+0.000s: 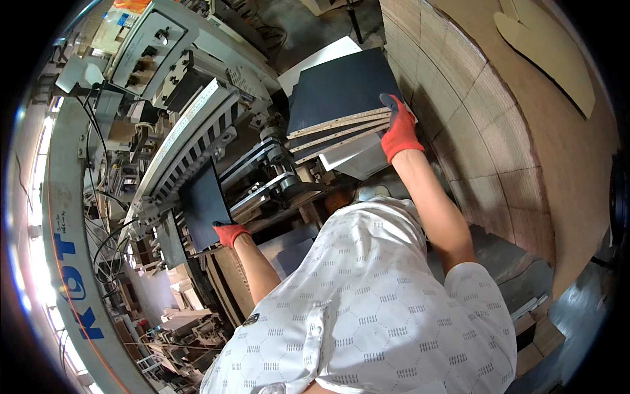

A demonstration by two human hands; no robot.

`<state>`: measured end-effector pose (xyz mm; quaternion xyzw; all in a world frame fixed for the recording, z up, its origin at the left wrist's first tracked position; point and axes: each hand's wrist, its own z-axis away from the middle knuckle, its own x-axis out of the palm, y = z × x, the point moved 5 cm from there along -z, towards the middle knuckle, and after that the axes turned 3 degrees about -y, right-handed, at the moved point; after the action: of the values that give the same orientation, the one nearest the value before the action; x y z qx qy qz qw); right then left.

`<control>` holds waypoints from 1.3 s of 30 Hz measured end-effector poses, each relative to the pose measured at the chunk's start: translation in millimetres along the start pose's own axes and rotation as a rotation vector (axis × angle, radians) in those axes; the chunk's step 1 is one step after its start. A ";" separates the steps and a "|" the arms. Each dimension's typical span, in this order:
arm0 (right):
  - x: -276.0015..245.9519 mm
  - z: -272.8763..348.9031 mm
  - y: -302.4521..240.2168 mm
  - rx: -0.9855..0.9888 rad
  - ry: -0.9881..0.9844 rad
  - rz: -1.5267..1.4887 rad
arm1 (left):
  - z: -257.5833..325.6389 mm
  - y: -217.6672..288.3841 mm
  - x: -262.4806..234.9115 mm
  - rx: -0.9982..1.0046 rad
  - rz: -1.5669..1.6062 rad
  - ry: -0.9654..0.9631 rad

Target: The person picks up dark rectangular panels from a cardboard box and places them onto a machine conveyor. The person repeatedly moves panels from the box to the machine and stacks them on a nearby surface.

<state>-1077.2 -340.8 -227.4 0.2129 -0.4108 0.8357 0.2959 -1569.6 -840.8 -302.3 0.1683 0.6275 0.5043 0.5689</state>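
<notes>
My left hand (232,234), in a red glove with dark fingertips, grips the near corner of a dark board (205,202). That board stands on edge along the machine's striped guide, tilted away from me. To the right, my right hand (401,131), gloved the same way, is closed on the near right corner of another dark board (344,82). This one tops a loose stack of several boards (341,136) with raw, light brown edges, fanned unevenly. Its fingers under the corner are partly hidden.
The edge-working machine (177,131) fills the left, with a control box (147,49) above and cables hanging beside it. A white board (357,157) lies beneath the stack. At the right rises a tall pile wrapped in ribbed packing (472,111), with cardboard (551,59) on top.
</notes>
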 end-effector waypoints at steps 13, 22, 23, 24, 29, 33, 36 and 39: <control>-132.3 73.1 32.8 0.176 -0.115 0.120 | 20.3 -0.3 -38.9 0.031 0.334 -0.003; -151.0 39.2 -22.5 0.332 -0.479 0.323 | 286.2 -19.8 -5.7 -0.595 0.529 -1.260; -146.1 26.8 -26.6 0.301 -0.508 0.368 | 342.2 18.7 -8.3 -0.674 0.404 -1.363; -136.7 16.7 -28.8 0.280 -0.547 0.416 | 356.7 23.6 3.3 -0.642 0.406 -1.433; -80.8 14.3 -22.3 0.283 -0.589 0.528 | 371.2 39.8 83.6 -0.360 0.488 -1.505; -76.9 15.6 -32.5 0.057 -0.580 0.680 | 382.5 40.2 104.3 -0.457 0.541 -1.680; -58.0 30.8 -52.6 0.030 -0.597 0.711 | 398.4 64.1 74.1 -0.439 0.501 -1.764; -36.1 42.7 -78.9 -0.161 -0.689 0.780 | 407.7 120.9 45.7 -0.065 0.285 -1.641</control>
<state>-993.1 -348.6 -180.4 0.2831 -0.5958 0.7311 -0.1742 -1266.7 -572.5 -164.0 0.5437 -0.0285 0.3065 0.7808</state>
